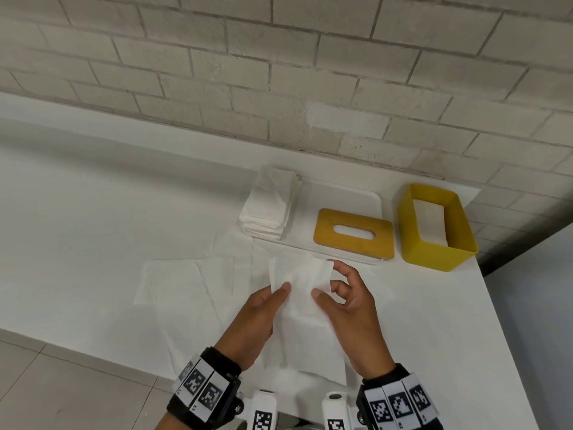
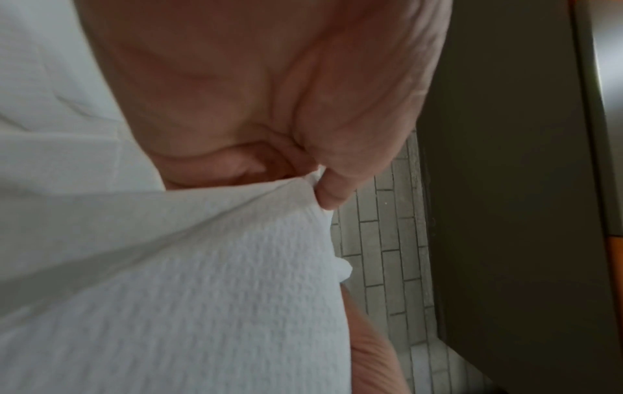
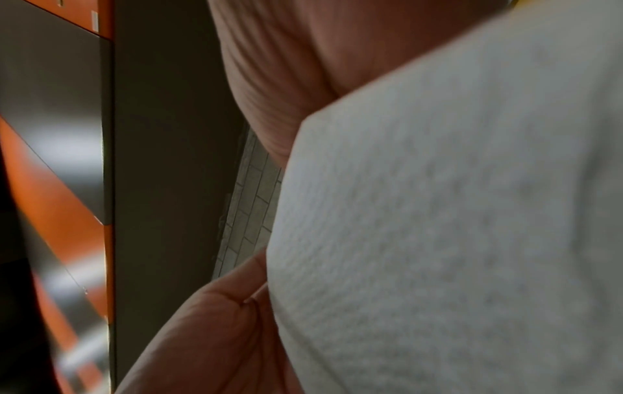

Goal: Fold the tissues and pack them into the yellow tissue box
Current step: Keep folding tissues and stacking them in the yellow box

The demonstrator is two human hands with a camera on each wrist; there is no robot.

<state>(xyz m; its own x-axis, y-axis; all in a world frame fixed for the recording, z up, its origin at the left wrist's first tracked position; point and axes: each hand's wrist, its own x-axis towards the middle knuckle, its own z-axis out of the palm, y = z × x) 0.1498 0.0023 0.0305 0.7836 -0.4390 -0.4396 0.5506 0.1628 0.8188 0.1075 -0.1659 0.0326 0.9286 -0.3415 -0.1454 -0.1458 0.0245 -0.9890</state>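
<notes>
We hold one white tissue (image 1: 299,293) up between both hands, just above the bench (image 1: 93,212).

Our left hand (image 1: 257,324) pinches its left edge, thumb on top, and our right hand (image 1: 350,308) pinches its right side with the other fingers curled. More flat tissues (image 1: 186,280) lie on the bench beneath. Beyond them a white tray (image 1: 341,197) carries a stack of folded tissues (image 1: 269,206) and a slotted yellow lid (image 1: 353,234). The yellow tissue box (image 1: 434,228) stands open just right of the tray, with tissue inside.

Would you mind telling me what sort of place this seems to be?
Probably an indoor workroom or lab: a plain white table against a painted brick wall, with a tiled floor beneath.
</notes>
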